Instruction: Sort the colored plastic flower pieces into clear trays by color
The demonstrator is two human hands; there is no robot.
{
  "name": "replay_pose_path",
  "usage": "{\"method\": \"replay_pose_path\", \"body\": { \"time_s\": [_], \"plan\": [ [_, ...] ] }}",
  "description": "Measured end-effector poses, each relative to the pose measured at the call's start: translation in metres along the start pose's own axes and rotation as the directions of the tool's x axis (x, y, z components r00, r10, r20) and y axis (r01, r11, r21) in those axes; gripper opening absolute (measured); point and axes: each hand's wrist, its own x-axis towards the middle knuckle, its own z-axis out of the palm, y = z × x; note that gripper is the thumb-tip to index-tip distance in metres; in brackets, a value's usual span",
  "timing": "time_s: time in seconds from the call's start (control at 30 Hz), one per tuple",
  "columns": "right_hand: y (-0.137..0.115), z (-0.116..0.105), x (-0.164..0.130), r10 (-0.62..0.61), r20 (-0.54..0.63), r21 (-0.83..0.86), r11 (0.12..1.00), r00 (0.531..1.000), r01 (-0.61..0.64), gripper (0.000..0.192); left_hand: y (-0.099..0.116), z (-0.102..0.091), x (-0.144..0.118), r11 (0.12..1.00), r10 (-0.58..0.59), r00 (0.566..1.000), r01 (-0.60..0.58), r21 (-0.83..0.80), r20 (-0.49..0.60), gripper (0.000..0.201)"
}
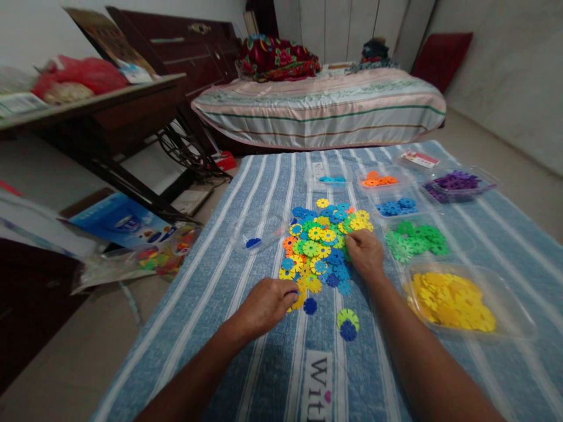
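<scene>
A mixed pile of plastic snowflake discs (314,246) in yellow, blue, green and orange lies on the striped cloth. At its near left edge my left hand (270,302) is closed, a dark blue snowflake disc (291,292) pinched between thumb and fingers. My right hand (366,252) touches the pile's right side with fingers bent together; whatever they hold is hidden. Close to my left hand lies a loose dark blue disc (310,306). Nearer me, another dark blue disc (348,330) overlaps a light green disc (347,315).
Clear tubs hold sorted discs on the right: yellow (453,302), green (417,240), blue (396,206), purple (455,181), orange (378,179), light blue (332,179). Left of the pile, a clear tub (259,228) contains dark blue. A bed (321,111) stands behind.
</scene>
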Motion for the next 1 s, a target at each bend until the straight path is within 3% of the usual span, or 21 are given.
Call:
{"method": "replay_pose_path", "body": {
  "time_s": [0.1, 0.2, 0.33, 0.4, 0.47, 0.6, 0.73, 0.83, 0.93, 1.0],
  "plan": [
    [0.0, 0.0, 0.0, -0.003, -0.01, -0.004, 1.0, 1.0, 0.003, 0.028, -0.002, -0.001, 0.0, 1.0, -0.03, 0.999, 0.03, -0.002, -0.038, 0.033],
    [-0.001, 0.0, 0.0, -0.006, -0.016, -0.002, 1.0, 1.0, 0.006, 0.028, -0.003, -0.013, -0.002, 0.999, -0.035, 0.995, 0.034, -0.008, -0.095, 0.034],
    [-0.001, 0.0, 0.0, -0.008, -0.016, 0.0, 1.0, 1.0, 0.008, 0.028, -0.008, -0.053, 0.001, 0.994, -0.051, 0.959, 0.075, 0.077, -0.279, 0.033],
    [-0.001, 0.0, 0.0, -0.004, -0.012, 0.004, 1.0, 1.0, 0.004, 0.028, -0.016, -0.075, 0.009, 0.974, -0.094, 0.917, 0.166, 0.156, -0.388, 0.031],
    [-0.001, 0.0, -0.001, 0.002, -0.003, 0.008, 1.0, 1.0, -0.002, 0.027, -0.029, -0.094, 0.02, 0.932, -0.151, 0.891, 0.273, 0.24, -0.427, 0.031],
    [-0.001, 0.0, -0.001, 0.01, 0.015, -0.004, 1.0, 1.0, -0.01, 0.027, -0.058, -0.113, 0.046, 0.835, -0.266, 0.893, 0.402, 0.376, -0.364, 0.022],
    [-0.002, 0.0, 0.0, 0.012, 0.002, 0.001, 1.0, 1.0, -0.012, 0.028, -0.075, -0.111, 0.063, 0.853, -0.261, 0.949, 0.313, 0.418, -0.177, 0.009],
    [-0.002, 0.0, 0.0, 0.012, -0.001, 0.002, 1.0, 1.0, -0.012, 0.028, -0.081, -0.108, 0.07, 0.872, -0.252, 0.965, 0.257, 0.417, -0.066, 0.007],
    [-0.002, 0.0, 0.001, 0.003, -0.006, 0.007, 1.0, 1.0, -0.003, 0.028, -0.084, -0.108, 0.075, 0.853, -0.297, 0.955, 0.277, 0.443, -0.025, 0.006],
    [-0.002, 0.0, 0.001, -0.001, -0.008, 0.013, 1.0, 1.0, 0.001, 0.028, -0.084, -0.109, 0.075, 0.836, -0.312, 0.948, 0.303, 0.457, -0.056, 0.006]
  ]
}}
